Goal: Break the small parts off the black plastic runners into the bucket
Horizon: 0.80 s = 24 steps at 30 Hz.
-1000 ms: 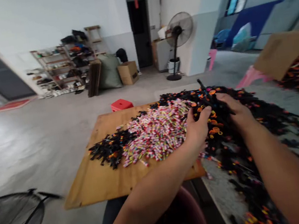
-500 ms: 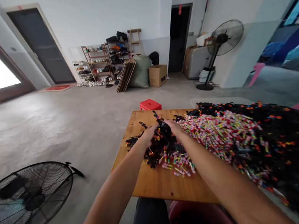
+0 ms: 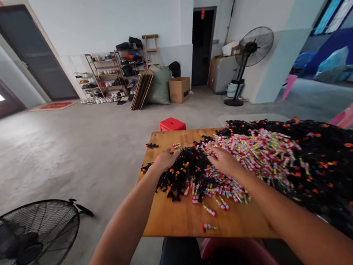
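My left hand (image 3: pixel 167 157) lies at the left edge of a heap of small black pieces (image 3: pixel 182 169) with orange and blue bits, fingers spread over it. My right hand (image 3: pixel 220 158) is on the heap's other side, fingers apart, touching the edge of a pile of pink, white and yellow small pieces (image 3: pixel 262 150). Both rest above a wooden table (image 3: pixel 176 216). Neither hand visibly grips a piece. A few colourful pieces (image 3: pixel 210 210) lie loose near the table's front edge.
A large mound of black pieces (image 3: pixel 344 169) spreads along the right. A red stool (image 3: pixel 172 124) stands behind the table, a dark red tub (image 3: pixel 248 257) below its front edge. A black fan (image 3: pixel 31 247) is at the lower left.
My hands have moved apart and down onto the heap. The black pieces that rose between them now lie flatter, and more colourful pieces are scattered toward the front edge. The view has turned slightly right.
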### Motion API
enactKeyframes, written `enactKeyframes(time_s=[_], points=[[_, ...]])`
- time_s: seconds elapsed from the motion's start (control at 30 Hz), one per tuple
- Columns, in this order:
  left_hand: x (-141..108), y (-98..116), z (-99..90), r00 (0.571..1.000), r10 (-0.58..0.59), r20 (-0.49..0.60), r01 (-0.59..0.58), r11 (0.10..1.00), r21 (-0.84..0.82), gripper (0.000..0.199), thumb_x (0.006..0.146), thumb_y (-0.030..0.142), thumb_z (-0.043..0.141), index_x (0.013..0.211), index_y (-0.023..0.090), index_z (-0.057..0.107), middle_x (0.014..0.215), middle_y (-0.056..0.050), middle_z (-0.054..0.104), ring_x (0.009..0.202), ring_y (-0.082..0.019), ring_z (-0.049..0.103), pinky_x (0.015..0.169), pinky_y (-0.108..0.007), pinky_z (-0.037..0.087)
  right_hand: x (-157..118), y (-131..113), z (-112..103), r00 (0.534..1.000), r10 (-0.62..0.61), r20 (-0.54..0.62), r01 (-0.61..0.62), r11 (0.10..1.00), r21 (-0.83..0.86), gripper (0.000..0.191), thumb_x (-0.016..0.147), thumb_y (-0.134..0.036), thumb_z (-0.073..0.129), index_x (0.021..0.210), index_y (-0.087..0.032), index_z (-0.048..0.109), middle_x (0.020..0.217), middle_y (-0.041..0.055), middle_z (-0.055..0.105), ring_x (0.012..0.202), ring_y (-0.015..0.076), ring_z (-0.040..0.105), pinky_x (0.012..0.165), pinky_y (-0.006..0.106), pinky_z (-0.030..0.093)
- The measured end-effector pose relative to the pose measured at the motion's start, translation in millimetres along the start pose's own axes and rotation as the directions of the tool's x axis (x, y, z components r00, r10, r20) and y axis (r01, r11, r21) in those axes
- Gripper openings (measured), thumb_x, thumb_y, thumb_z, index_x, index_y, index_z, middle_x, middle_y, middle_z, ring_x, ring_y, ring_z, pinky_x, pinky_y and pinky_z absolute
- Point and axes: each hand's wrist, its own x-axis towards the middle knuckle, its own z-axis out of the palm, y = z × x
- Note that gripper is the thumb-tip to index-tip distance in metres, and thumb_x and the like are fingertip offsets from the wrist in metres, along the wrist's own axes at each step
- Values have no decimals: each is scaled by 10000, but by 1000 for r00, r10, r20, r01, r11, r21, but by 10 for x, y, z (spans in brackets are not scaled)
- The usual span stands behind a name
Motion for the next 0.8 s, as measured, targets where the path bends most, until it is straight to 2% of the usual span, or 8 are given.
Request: enactKeyframes(time_s=[0.07, 0.2, 0.33, 0.4, 0.5, 0.6, 0.7, 0.8], points=[[165, -201, -124, 995, -43, -89, 58, 983, 172, 488, 980, 534, 547, 1217, 140, 710, 1151, -205, 750, 1119, -341, 701, 970, -403, 525, -300, -5, -173, 997, -56, -58, 53, 997, -53, 412, 952, -360, 576, 1300, -181, 703, 1350, 136, 709, 1271, 295, 652, 1142, 461, 465], [606, -646, -277, 990, -38, -133, 74, 958, 276, 409, 1009, 266, 507, 1384, 143, 613, 1369, -186, 652, 1281, -302, 599, 1113, -413, 434, -1235, 6, -341, 998, 31, -58, -35, 997, -75, 302, 1011, -397, 542, 1207, -244, 714, 1188, 87, 772, 1087, 259, 737, 965, 385, 585], [1056, -1003, -209, 997, 40, -64, -15, 936, 352, 606, 922, 109, 580, 1521, 126, 484, 1595, -163, 447, 1479, -365, 332, 1220, -523, 265, -2161, 28, -155, 998, 60, -21, -62, 983, -174, 254, 1011, -350, 548, 1174, -249, 714, 1131, 82, 776, 1026, 255, 751, 914, 377, 615], [1228, -1129, -133, 999, 43, -14, -35, 928, 372, 620, 874, 120, 632, 1487, 143, 543, 1564, -162, 484, 1459, -406, 332, 1196, -558, 282, -2443, 39, -1, 998, 68, -6, -68, 970, -233, 263, 1011, -332, 548, 1208, -245, 698, 1149, 94, 764, 1046, 265, 743, 917, 394, 619], [1355, -1250, -31, 999, 33, 37, -45, 919, 392, 541, 847, 150, 657, 1388, 152, 645, 1429, -179, 599, 1338, -393, 462, 1124, -539, 372, -2558, 3, 200, 994, 100, 33, -85, 951, -299, 279, 1009, -303, 550, 1254, -246, 671, 1173, 99, 746, 1046, 264, 738, 927, 400, 620], [1348, -1282, 10, 999, 32, 41, -46, 912, 408, 423, 881, 197, 645, 1294, 132, 701, 1294, -171, 664, 1243, -350, 517, 1054, -476, 432, -2388, -155, 318, 990, 106, 93, -72, 946, -316, 323, 1012, -296, 554, 1319, -240, 639, 1236, 111, 717, 1111, 271, 718, 977, 416, 606], [1295, -1239, -14, 999, -1, 34, -14, 899, 437, 315, 918, 236, 650, 1187, 94, 734, 1136, -147, 689, 1208, -311, 516, 1043, -426, 428, -2190, -374, 379, 977, 52, 208, 11, 956, -292, 361, 1000, -330, 605, 1347, -229, 622, 1298, 128, 681, 1163, 283, 696, 981, 416, 606], [1228, -1173, -64, 995, -84, 52, 52, 893, 448, 264, 903, 225, 697, 1075, 27, 727, 959, -107, 672, 1102, -250, 549, 1036, -397, 416, -2164, -504, 446, 962, -8, 272, 91, 951, -296, 297, 971, -303, 654, 1258, -227, 655, 1282, 132, 676, 1112, 286, 710, 911, 402, 626]])
